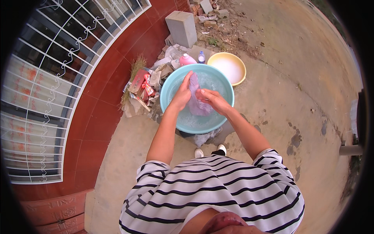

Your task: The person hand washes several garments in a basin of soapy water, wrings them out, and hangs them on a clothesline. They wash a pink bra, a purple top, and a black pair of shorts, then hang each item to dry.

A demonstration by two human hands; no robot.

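A wet lavender cloth (pixel 196 96) hangs over a round light-blue basin (pixel 166 117) of sudsy water. My left hand (pixel 184 93) grips the cloth along its left side, fingers pointing away from me. On the cloth's other side, my right hand (pixel 213 99) has its fingers loosely curled against the fabric; whether it grips is hard to see. The cloth's lower end bunches just above or at the water.
Behind the basin stand a pink bottle (pixel 187 59), a small blue-capped bottle (pixel 201 57) and a yellow basin (pixel 244 71) of whitish, foamy water. Rubble and a straw broom (pixel 137 70) lie left, beside a red tiled wall (pixel 96 117). A concrete block (pixel 181 30) stands beyond.
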